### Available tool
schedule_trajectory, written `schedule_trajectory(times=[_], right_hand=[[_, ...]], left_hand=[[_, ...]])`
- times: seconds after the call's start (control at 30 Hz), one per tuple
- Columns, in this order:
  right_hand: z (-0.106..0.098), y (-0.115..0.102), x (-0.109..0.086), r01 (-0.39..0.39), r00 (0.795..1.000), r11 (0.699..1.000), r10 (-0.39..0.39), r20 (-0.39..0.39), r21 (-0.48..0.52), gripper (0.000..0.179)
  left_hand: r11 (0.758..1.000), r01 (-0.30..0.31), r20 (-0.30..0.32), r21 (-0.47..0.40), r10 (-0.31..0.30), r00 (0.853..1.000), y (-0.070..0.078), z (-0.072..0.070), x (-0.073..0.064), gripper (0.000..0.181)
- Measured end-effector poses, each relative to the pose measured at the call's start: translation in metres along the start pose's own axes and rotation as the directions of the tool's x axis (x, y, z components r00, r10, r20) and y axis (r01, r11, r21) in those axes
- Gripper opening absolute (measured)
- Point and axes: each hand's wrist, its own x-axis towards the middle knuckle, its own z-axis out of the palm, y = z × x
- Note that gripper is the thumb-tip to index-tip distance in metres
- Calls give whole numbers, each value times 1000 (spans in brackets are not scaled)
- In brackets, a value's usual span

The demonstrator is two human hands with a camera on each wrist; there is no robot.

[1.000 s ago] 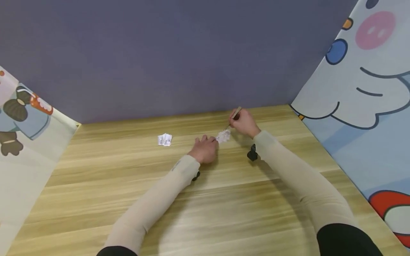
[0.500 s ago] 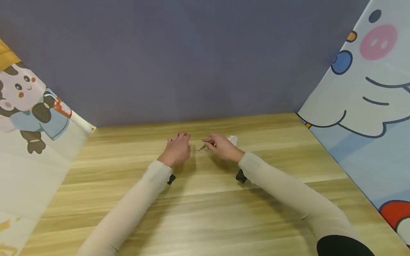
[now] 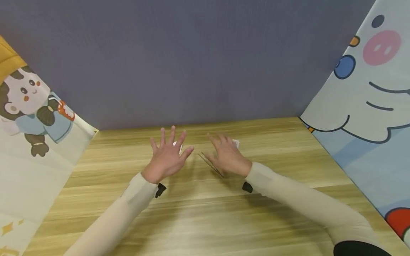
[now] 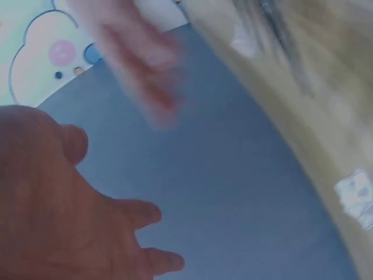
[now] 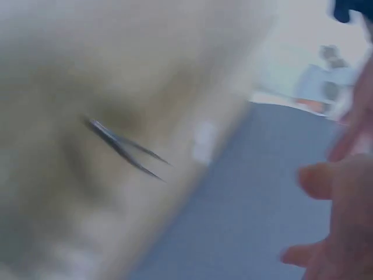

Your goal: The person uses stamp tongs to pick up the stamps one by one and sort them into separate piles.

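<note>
Metal tweezers [image 3: 210,164] lie on the wooden tabletop between the two hands, their tips spread apart in the right wrist view [image 5: 119,146]. The left hand [image 3: 166,156], fingers spread wide, is raised over the table and holds nothing. Extended fingers also show on the right hand [image 3: 230,157], which is beside the tweezers and apart from them in the right wrist view. Behind the left hand is a small pile of printed white paper pieces [image 4: 356,197], mostly hidden in the head view. Another whitish pile [image 3: 236,143] peeks out past the right hand.
A grey-blue panel [image 3: 192,64] rises along the table's back edge. Cartoon-printed panels stand at the left [image 3: 41,106] and right [image 3: 368,99]. Wood-grain tabletop [image 3: 205,220] stretches in front of both hands.
Both hands moved left from the whitish pile. The right hand has let go of the tweezers and set them on the table. The left hand's fingers have spread.
</note>
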Motion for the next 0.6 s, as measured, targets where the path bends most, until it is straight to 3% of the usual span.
schedule_trajectory(times=[0.1, 0.2, 0.4, 0.6], right_hand=[[-31, -3, -5, 15, 997, 999, -19, -81, -50, 78], [-49, -3, -10, 10, 995, 998, -16, -96, -63, 79], [-57, 2, -14, -25, 998, 998, 22, -59, -55, 82], [-57, 2, -13, -25, 997, 999, 22, -69, -49, 84]], left_hand=[[1000, 7, -25, 16, -6, 1000, 1, -12, -5, 78], [999, 9, -32, 31, -8, 999, 2, -20, -5, 78], [999, 9, 11, 50, -9, 1000, 6, -17, -3, 79], [999, 6, -4, 38, -5, 1000, 7, -15, 0, 83]])
